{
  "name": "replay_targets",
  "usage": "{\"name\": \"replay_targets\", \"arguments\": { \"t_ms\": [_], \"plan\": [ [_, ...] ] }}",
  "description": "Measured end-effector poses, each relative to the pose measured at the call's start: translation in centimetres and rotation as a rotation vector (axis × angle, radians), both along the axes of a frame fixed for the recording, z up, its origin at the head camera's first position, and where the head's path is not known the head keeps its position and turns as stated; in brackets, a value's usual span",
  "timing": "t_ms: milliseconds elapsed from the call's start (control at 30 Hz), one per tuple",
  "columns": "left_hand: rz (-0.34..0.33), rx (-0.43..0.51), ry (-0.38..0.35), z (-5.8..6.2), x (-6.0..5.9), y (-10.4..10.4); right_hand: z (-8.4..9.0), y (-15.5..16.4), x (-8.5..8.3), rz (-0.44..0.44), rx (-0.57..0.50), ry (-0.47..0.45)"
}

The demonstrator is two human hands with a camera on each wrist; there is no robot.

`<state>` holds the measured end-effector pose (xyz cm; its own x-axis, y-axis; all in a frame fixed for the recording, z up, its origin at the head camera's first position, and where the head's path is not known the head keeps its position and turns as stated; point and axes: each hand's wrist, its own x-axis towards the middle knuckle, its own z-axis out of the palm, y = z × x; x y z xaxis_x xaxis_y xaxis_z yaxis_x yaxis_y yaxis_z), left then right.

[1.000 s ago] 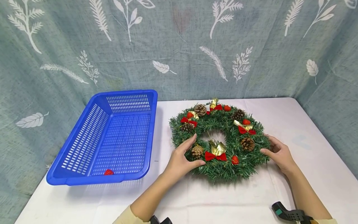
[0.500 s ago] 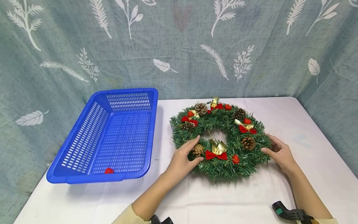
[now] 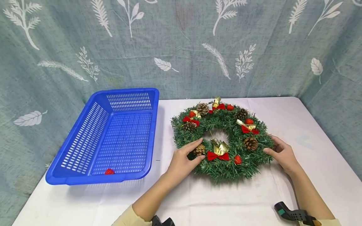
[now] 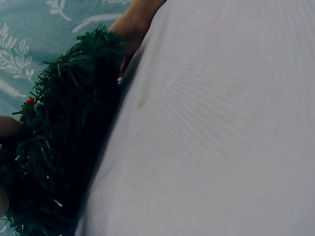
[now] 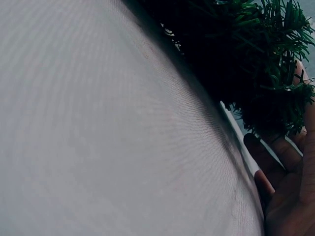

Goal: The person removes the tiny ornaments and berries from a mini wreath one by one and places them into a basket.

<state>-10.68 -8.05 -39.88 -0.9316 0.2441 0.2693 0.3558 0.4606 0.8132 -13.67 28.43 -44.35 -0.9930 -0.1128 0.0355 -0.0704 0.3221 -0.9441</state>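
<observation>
A green wreath [image 3: 243,166] with red-and-gold bows, red strawberry-like ornaments and pine cones lies on the table. At its front left, my left hand [image 3: 181,161] has thumb and fingers curled round a brown pine cone [image 3: 199,150], fingertips at its far and near sides. A red-and-gold bow [image 3: 218,153] sits just right of the thumb. My right hand [image 3: 284,155] holds the wreath's right edge, thumb on the near side. The right wrist view shows the fingers [image 5: 285,152] reaching under and behind the greenery [image 5: 236,49].
A blue perforated plastic basket [image 3: 155,131] stands on the left, with one red ornament [image 3: 109,171] near its front wall. White cloth [image 3: 226,204] covers the table. A patterned grey-green curtain [image 3: 181,81] hangs behind it.
My left thumb and fingers have drawn closer together round the pine cone. The right hand, wreath and basket stay in place, with only a slight shift of the view.
</observation>
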Motion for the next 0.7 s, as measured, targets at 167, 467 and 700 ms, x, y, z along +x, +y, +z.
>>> {"name": "replay_targets", "arguments": {
  "t_ms": [167, 467, 700],
  "plan": [
    [0.016, 0.121, -0.112, 0.4, 0.0, -0.2, 0.0, -0.1, 0.1, -0.008, 0.011, -0.009],
    [0.021, 0.167, -0.133, 1.1, 0.2, -0.3, -0.2, 0.0, 0.2, -0.022, 0.028, -0.010],
    [0.009, 0.250, -0.151, 1.8, 0.6, -0.5, -0.2, 0.0, 0.1, -0.027, 0.050, 0.001]
  ]
}}
